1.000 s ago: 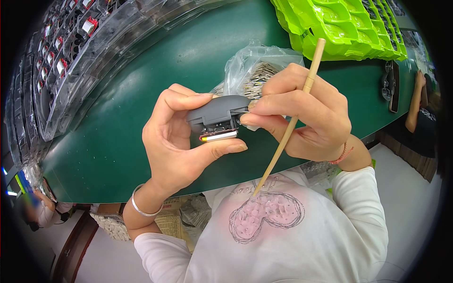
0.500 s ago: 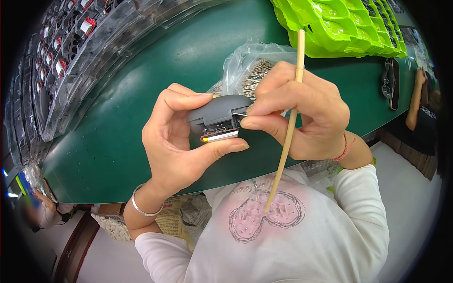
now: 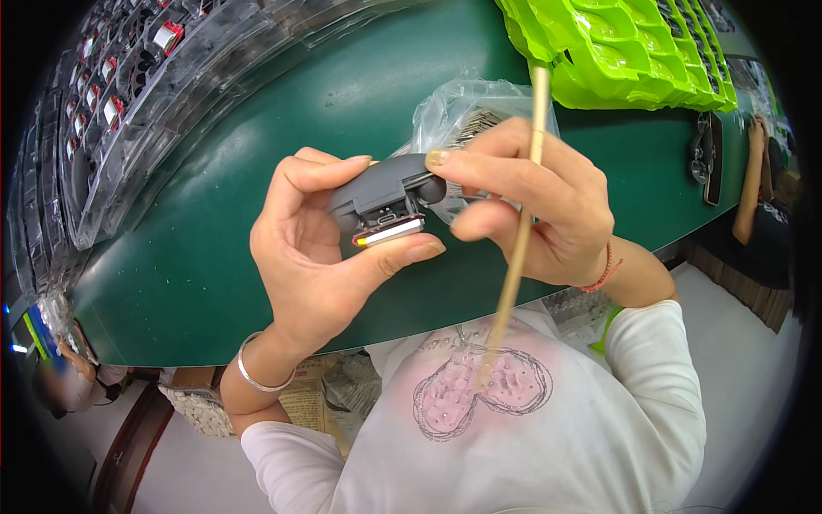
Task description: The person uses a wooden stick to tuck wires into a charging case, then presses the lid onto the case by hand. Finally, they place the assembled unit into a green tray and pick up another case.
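My left hand (image 3: 295, 240) grips a dark grey rounded plastic case (image 3: 377, 190) between thumb and fingers. In the case's open side sit a small port and circuit board, with a silver block (image 3: 392, 233) beneath, against my left thumb. My right hand (image 3: 548, 201) has a pale wooden stick (image 3: 514, 265) tucked across its fingers. The right index fingertip touches the case's right upper end, while the thumb stands apart from it. I see no pin between these fingers now. Just behind the case lies a clear plastic bag (image 3: 432, 111) of thin metal pins (image 3: 479, 126).
Clear trays (image 3: 193, 103) holding dark parts and red-and-silver pieces line the left of the green table (image 3: 214, 283). A bright green moulded tray (image 3: 599, 51) stands at the back right. Dark glasses (image 3: 702, 154) lie at the right edge, near another person's arm (image 3: 750, 197).
The thin metal pin at the case's edge is no longer visible. My right index finger has moved up onto the case's end and the thumb has come away. The case has tilted slightly.
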{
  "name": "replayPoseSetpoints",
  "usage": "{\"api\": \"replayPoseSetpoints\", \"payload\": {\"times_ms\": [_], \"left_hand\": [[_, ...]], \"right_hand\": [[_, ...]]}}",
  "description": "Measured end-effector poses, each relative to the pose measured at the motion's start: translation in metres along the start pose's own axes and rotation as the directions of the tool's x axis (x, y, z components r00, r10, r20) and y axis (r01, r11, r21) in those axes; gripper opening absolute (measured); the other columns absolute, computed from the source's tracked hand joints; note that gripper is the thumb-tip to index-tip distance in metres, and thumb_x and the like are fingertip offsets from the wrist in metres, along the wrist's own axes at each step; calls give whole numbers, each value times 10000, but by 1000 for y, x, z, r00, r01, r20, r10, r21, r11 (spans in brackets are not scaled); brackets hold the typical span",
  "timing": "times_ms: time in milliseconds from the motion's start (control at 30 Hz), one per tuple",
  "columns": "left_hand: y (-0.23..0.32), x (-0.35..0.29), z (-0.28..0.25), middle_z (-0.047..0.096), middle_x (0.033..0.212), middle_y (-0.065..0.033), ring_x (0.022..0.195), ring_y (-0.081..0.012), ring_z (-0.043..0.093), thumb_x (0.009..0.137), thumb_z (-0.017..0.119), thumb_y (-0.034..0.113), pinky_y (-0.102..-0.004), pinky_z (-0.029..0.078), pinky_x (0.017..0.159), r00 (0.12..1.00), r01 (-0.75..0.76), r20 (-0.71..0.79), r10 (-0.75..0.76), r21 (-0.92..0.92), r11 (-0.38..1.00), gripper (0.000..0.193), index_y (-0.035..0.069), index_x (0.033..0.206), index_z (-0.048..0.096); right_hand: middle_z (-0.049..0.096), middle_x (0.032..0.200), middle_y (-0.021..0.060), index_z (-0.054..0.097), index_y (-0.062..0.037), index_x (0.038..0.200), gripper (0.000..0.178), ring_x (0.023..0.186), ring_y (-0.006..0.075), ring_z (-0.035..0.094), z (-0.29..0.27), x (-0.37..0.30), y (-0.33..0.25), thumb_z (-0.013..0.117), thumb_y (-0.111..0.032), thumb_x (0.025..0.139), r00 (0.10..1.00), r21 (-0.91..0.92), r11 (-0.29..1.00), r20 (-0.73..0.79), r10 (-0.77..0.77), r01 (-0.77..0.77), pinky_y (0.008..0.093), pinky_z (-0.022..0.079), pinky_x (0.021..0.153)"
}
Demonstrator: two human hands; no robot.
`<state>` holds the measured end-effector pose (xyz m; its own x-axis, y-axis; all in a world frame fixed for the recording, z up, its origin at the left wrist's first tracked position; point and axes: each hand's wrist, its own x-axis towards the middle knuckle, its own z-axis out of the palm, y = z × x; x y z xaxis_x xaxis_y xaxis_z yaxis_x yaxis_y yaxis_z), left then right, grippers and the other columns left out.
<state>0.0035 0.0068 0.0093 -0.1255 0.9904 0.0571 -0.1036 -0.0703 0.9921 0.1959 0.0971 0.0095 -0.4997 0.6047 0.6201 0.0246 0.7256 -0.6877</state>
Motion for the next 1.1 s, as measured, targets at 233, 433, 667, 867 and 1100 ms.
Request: {"api": "replayPoseSetpoints", "payload": {"times_ms": [233,433,667,867,1100], "left_hand": [[8,3,-11,547,995,-94,893,-131,577,619,898,-10,-283,515,820,1000,-11,13,10,18,1000,588,-39,1081,536],[11,2,-15,524,969,-67,819,-107,580,574,936,91,-217,519,712,1000,7,25,-6,-18,1000,648,-3,1071,532],[13,1,-15,530,944,-66,813,-109,585,576,935,82,-220,509,710,999,-37,12,37,-27,999,641,-5,1064,529],[12,1,-13,527,938,-66,826,-120,584,578,933,76,-239,494,731,997,-56,53,56,-17,998,626,2,1052,531],[10,0,-12,525,949,-73,844,-127,588,578,930,68,-250,499,746,994,-74,79,75,-7,997,626,6,1054,527]], "right_hand": [[648,881,149,590,76,1201,581,738,138,564,-27,9,-9,491,-458,993,936,114,941,199,291,-317,263,438,614],[689,917,222,588,40,1087,226,713,201,688,-18,2,-6,547,-163,998,834,775,407,267,483,-484,285,575,607],[681,879,236,565,31,1090,244,693,238,690,-17,-3,-7,508,-195,1016,786,852,190,334,521,-488,315,580,586],[667,743,222,513,-4,990,174,523,253,646,-14,-1,-14,483,-172,1023,741,773,335,246,624,-539,326,557,476],[651,713,225,385,-65,911,150,473,244,617,-15,1,-8,452,-133,1026,762,824,267,273,586,-500,299,517,402]]}}
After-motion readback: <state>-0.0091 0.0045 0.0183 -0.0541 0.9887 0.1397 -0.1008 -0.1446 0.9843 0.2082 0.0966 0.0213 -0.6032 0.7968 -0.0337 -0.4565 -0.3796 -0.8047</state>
